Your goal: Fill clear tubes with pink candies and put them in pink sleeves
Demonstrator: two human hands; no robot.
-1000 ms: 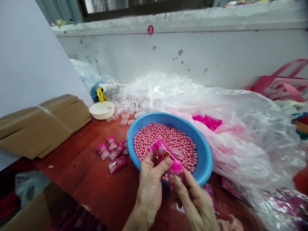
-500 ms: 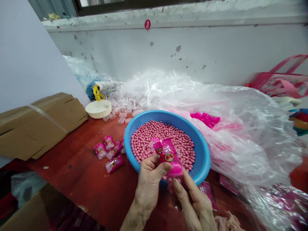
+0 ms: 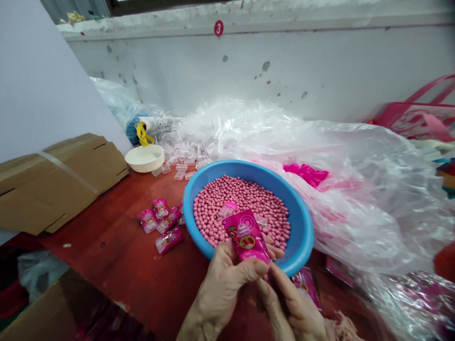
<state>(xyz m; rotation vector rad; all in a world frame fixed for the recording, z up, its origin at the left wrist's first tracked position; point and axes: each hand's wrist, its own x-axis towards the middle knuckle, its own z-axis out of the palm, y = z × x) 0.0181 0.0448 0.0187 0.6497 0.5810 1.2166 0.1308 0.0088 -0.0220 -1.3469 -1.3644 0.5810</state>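
Note:
A shiny pink printed packet [image 3: 247, 232] is between my two hands, over the near side of a blue basin [image 3: 301, 222]. My left hand [image 3: 218, 291] grips it, thumb pressed across its lower part. At that same lower end, my right hand [image 3: 289, 305] pinches with thumb and forefinger; its other fingertips show behind the packet. Small round pink balls [image 3: 223, 189] fill the basin. On them lie a small clear container with a bright pink cap [image 3: 227, 209] and a clear plastic tube [image 3: 261, 221]. The packet's bottom end is hidden by my fingers.
Several small filled pink packets [image 3: 169, 240] lie left of the basin. Behind them are a white dish [image 3: 145, 159] and loose clear tubes [image 3: 181, 166]. Flat cardboard [image 3: 60, 180] lies at left. Plastic bags [image 3: 373, 189] cover the right side, and flat pink packets [image 3: 307, 286] lie near the basin.
My left thumb has slid down the packet toward my right fingers. The clear lower part with pink balls, seen earlier, is now covered. The right fingertips now show behind the packet.

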